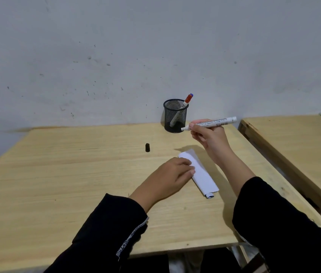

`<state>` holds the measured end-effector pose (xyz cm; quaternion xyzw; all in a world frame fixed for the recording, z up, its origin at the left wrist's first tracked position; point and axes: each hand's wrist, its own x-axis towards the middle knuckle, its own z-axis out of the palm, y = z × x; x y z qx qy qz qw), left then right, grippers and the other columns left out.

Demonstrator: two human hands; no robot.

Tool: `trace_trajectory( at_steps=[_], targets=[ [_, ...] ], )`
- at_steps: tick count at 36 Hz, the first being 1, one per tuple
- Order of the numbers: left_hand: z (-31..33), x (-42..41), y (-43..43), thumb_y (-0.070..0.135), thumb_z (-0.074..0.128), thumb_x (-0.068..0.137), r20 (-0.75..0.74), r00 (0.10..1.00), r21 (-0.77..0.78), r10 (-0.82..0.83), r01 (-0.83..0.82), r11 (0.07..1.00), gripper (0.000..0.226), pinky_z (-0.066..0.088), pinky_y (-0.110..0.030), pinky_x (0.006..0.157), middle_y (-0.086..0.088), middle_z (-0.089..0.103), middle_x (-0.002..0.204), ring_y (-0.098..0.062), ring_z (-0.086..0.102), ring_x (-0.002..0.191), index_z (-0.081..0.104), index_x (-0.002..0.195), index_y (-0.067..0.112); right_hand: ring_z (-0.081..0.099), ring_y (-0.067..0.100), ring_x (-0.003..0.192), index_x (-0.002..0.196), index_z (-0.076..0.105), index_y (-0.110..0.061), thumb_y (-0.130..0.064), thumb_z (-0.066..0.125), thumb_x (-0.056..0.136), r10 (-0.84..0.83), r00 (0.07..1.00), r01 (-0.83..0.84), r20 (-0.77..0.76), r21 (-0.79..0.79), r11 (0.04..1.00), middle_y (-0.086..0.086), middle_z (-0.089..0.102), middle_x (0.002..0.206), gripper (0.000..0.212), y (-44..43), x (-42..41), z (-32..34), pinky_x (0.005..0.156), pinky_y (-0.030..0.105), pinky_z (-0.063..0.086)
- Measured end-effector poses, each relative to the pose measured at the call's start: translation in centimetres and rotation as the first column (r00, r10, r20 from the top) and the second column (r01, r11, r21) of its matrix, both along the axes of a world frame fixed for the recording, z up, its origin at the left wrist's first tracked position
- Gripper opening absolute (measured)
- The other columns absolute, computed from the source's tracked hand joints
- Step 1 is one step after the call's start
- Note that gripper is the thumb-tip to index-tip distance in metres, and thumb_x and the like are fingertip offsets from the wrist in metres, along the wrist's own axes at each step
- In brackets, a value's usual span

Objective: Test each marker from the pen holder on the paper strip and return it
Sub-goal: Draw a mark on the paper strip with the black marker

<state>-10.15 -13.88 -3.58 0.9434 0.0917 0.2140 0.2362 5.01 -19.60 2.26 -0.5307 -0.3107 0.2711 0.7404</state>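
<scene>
A black mesh pen holder (pixel 175 117) stands at the table's far edge with one red-capped marker (pixel 186 100) leaning in it. My right hand (pixel 209 136) holds a white marker (pixel 210 123) in the air, uncapped, lying nearly level with its tip pointing left, just right of the holder. A folded white paper strip (pixel 201 174) lies on the table below that hand. My left hand (pixel 173 174) rests flat on the strip's left edge, fingers pressing it down. A small black cap (pixel 147 147) stands on the table to the left of the paper.
The wooden table (pixel 67 174) butts against a grey, marked wall. A second wooden table (pixel 293 146) stands to the right across a narrow gap. My black sleeves cover the near edge.
</scene>
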Motion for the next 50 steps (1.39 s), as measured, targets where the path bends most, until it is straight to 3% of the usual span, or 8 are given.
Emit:
trace_trajectory(
  at_steps=[4, 10, 17, 26, 43, 50],
  targets=[
    [0.1, 0.3, -0.2, 0.031, 0.045, 0.097, -0.006, 1.0, -0.009, 0.023, -0.023, 1.0, 0.032, 0.043, -0.03, 0.091, 0.001, 0.064, 0.116, -0.013, 0.051, 0.11, 0.068, 0.107, 0.01, 0.059, 0.008, 0.055, 0.076, 0.063, -0.004, 0.0, 0.066, 0.081, -0.021, 0.993, 0.02, -0.115, -0.016, 1.0, 0.003, 0.061, 0.063, 0.007, 0.4, -0.4, -0.7, 0.06, 0.016, 0.053],
    [-0.2, 0.5, -0.7, 0.032, 0.055, 0.092, 0.001, 0.996, -0.04, 0.088, -0.088, 0.995, 0.031, 0.039, -0.023, 0.096, 0.0, 0.066, 0.122, -0.013, 0.05, 0.119, 0.069, 0.112, 0.013, 0.055, 0.011, 0.052, 0.084, 0.06, 0.0, -0.002, 0.063, 0.081, -0.081, 0.992, 0.068, -0.092, -0.136, 0.988, 0.008, 0.057, 0.066, 0.004, 0.9, -0.8, -3.1, 0.055, 0.018, 0.052],
    [-0.4, 0.7, -1.2, 0.031, 0.051, 0.094, -0.047, 0.992, -0.026, 0.114, -0.115, 0.993, 0.035, 0.035, -0.022, 0.097, 0.002, 0.06, 0.132, -0.012, 0.04, 0.134, 0.062, 0.122, 0.015, 0.048, 0.013, 0.05, 0.073, 0.053, -0.006, 0.0, 0.057, 0.082, -0.168, 0.982, 0.149, -0.09, -0.181, 0.972, 0.006, 0.053, 0.061, 0.011, 1.2, -0.3, -4.3, 0.048, 0.021, 0.045],
    [-0.6, 0.9, -1.4, 0.034, 0.05, 0.094, -0.05, 0.989, -0.055, 0.139, -0.142, 0.988, 0.034, 0.041, -0.027, 0.098, 0.005, 0.057, 0.135, -0.007, 0.038, 0.136, 0.063, 0.121, 0.017, 0.046, 0.015, 0.05, 0.067, 0.05, -0.008, 0.004, 0.054, 0.079, -0.132, 0.991, 0.124, -0.027, -0.202, 0.972, 0.007, 0.052, 0.06, 0.018, 1.2, 0.2, -4.5, 0.046, 0.023, 0.042],
    [-0.8, 0.9, -1.2, 0.042, 0.054, 0.09, -0.081, 0.985, -0.095, 0.153, -0.16, 0.982, 0.042, 0.032, -0.015, 0.099, 0.007, 0.053, 0.139, -0.002, 0.041, 0.132, 0.059, 0.126, 0.023, 0.043, 0.002, 0.04, 0.069, 0.046, -0.01, 0.002, 0.054, 0.083, -0.053, 0.998, 0.058, 0.027, -0.206, 0.977, 0.004, 0.043, 0.058, 0.02, 1.4, -0.5, -4.7, 0.044, 0.015, 0.041],
    [-0.9, 1.0, -1.3, 0.041, 0.054, 0.09, -0.077, 0.986, -0.088, 0.151, -0.157, 0.984, 0.041, 0.036, -0.02, 0.103, 0.007, 0.055, 0.137, -0.004, 0.042, 0.132, 0.059, 0.126, 0.022, 0.042, 0.011, 0.054, 0.068, 0.046, -0.011, 0.0, 0.053, 0.083, -0.055, 0.995, 0.072, 0.078, -0.239, 0.968, 0.004, 0.043, 0.063, 0.021, 1.4, -0.4, -4.7, 0.047, 0.017, 0.041]
  ],
)
